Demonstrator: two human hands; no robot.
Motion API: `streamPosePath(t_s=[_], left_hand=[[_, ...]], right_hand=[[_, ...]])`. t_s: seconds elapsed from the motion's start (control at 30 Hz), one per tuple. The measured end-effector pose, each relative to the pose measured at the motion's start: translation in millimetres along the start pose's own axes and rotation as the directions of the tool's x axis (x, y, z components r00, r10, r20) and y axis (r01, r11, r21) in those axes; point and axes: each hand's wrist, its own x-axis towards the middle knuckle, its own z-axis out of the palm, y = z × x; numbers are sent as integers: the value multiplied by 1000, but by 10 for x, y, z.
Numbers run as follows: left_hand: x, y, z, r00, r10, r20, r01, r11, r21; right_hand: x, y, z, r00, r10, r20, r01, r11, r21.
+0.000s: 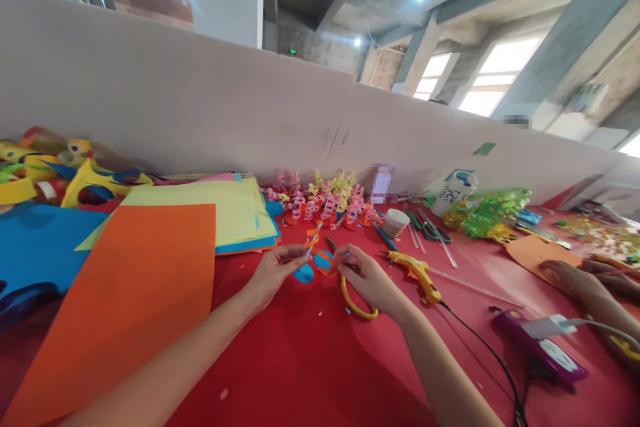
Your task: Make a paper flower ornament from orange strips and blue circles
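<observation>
The left hand (273, 273) is positioned over the table (280, 367), left of the work point. Its thumb and index finger are pressed together, pinching a pale strip (313, 244); the strip projects upward and slightly right from the fingertips. The right hand (367, 273) faces it across a narrow gap. Its fingers are bent, with the tips beside the right end of an orange strip (321, 271); whether they pinch this strip cannot be determined.

The orange strip lies between the two hands, close to both sets of fingertips. Two blue discs (303, 273) sit in the same gap: one just below the left fingertips, the other between the hands. A yellow loop handle (361, 310) extends below the right hand, partly hidden by it.

Beyond the hands stands a group of pink and yellow paper curls (330, 201). A yellow glue gun (415, 271) rests to the right. A large orange sheet (165, 293) occupies the left side.
</observation>
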Motion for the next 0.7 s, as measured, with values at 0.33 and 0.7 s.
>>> streamPosePath(t_s=[0.33, 0.7], left_hand=[[-27, 59, 15, 998, 34, 49, -39, 994, 97], [-29, -19, -10, 971, 202, 126, -233, 915, 328]], right_hand=[[-6, -448, 1, 960, -51, 275, 225, 724, -652], [138, -820, 178, 905, -108, 411, 422, 335, -842]])
